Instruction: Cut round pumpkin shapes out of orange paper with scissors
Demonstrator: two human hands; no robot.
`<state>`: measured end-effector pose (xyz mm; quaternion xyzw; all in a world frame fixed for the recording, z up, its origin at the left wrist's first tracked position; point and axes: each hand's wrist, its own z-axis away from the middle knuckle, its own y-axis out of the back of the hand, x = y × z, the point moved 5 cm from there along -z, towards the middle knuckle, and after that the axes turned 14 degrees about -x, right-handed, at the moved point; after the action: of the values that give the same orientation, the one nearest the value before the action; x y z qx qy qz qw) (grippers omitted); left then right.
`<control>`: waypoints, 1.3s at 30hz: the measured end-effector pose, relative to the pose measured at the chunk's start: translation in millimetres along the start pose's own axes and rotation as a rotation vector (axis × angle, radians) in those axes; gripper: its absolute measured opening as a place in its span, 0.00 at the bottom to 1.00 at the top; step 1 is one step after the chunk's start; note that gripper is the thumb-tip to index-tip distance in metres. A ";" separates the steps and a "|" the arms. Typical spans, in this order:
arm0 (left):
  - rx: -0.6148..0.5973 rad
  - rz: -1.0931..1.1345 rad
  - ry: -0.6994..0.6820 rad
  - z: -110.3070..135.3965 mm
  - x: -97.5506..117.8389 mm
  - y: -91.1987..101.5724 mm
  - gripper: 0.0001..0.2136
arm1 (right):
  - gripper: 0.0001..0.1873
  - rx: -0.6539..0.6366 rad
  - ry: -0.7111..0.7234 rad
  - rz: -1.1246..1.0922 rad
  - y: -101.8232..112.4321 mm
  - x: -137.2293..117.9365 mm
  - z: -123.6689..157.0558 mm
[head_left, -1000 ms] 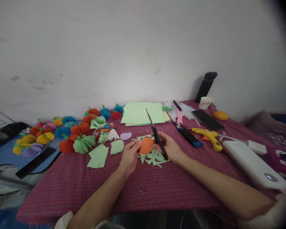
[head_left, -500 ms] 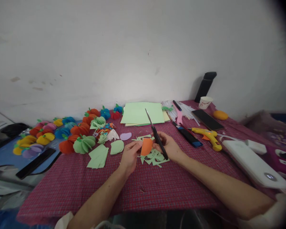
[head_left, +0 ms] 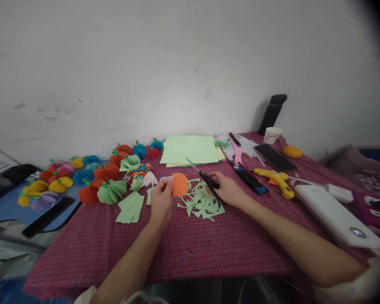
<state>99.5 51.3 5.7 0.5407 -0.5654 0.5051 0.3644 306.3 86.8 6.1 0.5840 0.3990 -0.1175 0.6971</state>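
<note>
My left hand [head_left: 161, 198] pinches a round orange paper cutout [head_left: 180, 184] and holds it upright above the red checked tablecloth [head_left: 190, 245]. My right hand [head_left: 227, 190] is closed around black-handled scissors [head_left: 206, 177], whose blades point up and left toward the cutout, a short gap away from it. Green paper scraps [head_left: 202, 203] lie on the cloth between and below both hands.
Paper pumpkins [head_left: 109, 191] in several colours line the left side. Green sheets [head_left: 190, 150] lie at the back. A yellow glue gun [head_left: 277, 179], a phone [head_left: 276, 158], a paper cup [head_left: 272, 135], a dark bottle [head_left: 271, 113] and a white device [head_left: 337, 215] sit right.
My left hand moved left and up with the orange cutout, turning it face-on. My right hand lowered the scissors, so the blades tilt flatter and sit apart from the paper.
</note>
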 end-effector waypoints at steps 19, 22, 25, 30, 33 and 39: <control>-0.025 0.050 0.049 0.3 -8.5 -4.5 0.09 | 0.23 0.182 0.151 -0.058 31.1 -13.6 8.1; -0.094 0.019 0.058 3.5 -10.3 -11.7 0.09 | 0.26 0.009 0.167 -0.292 -1.0 -17.3 7.8; -0.176 0.000 0.073 7.1 -11.4 -19.2 0.09 | 0.18 -0.079 0.208 -0.364 -20.6 -22.3 8.5; -0.273 0.041 0.135 10.5 -13.2 -26.7 0.09 | 0.14 -0.167 0.184 -0.500 -21.6 -21.3 6.9; -0.294 0.099 0.145 11.4 -12.1 -29.2 0.09 | 0.14 -0.182 0.166 -0.525 -19.7 -20.1 5.8; -0.292 0.247 0.200 13.1 -12.6 -33.4 0.08 | 0.15 -0.238 0.167 -0.582 -23.7 -22.2 6.5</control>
<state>135.9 44.9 -3.4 0.3558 -0.6556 0.5099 0.4285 279.6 67.3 4.4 0.3673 0.6159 -0.2162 0.6625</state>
